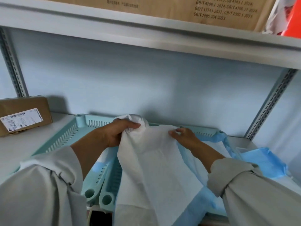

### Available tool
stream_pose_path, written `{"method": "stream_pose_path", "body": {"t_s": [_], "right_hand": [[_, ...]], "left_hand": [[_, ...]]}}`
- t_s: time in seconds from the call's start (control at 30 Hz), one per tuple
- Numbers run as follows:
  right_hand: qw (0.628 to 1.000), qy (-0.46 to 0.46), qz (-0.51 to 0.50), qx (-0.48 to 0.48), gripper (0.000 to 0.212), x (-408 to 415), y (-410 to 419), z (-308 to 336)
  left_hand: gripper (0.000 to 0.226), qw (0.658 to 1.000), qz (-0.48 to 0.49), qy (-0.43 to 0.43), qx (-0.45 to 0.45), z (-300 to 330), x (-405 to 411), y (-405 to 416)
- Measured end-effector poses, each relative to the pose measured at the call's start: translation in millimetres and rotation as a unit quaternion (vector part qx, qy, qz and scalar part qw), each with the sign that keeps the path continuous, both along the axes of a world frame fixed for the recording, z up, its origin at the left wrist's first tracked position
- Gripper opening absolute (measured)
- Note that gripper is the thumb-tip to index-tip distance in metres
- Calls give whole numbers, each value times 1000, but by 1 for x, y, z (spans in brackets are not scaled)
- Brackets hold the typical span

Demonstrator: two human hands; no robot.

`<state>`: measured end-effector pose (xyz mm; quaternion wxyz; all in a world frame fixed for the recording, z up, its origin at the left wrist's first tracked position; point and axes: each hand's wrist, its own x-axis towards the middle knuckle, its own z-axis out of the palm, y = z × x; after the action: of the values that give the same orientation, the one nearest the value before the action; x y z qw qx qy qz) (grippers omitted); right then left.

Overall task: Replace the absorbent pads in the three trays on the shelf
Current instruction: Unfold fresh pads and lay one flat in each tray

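Grey sleeves (40,193) frame a white absorbent pad (156,160) held up over the pale green trays (68,136) on the shelf (19,144).
The pad's bunched top corner is gripped by the left hand (114,132); its upper edge is pinched by the right hand (184,136). A labelled cardboard box (24,116) is set at far left.

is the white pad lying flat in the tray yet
No. The white pad is bunched and lifted; the left hand grips its top, the right hand pinches its edge.
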<state>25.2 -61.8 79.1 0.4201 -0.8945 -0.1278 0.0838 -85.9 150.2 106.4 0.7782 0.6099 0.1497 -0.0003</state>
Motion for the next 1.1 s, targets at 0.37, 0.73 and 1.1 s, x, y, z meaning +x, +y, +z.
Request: {"method": "stream_pose_path", "body": {"t_s": [0.37, 0.73, 1.1], "right_hand": [[979, 83, 147, 118, 23, -1, 10, -26], [914, -310, -223, 140, 32, 15, -11, 12], [902, -210, -242, 289, 38, -21, -35, 3]], "left_hand": [[3, 994, -51, 80, 63, 1, 18, -15], [42, 953, 263, -84, 126, 11, 37, -4], [51, 910, 272, -126, 285, 19, 32, -24]]}}
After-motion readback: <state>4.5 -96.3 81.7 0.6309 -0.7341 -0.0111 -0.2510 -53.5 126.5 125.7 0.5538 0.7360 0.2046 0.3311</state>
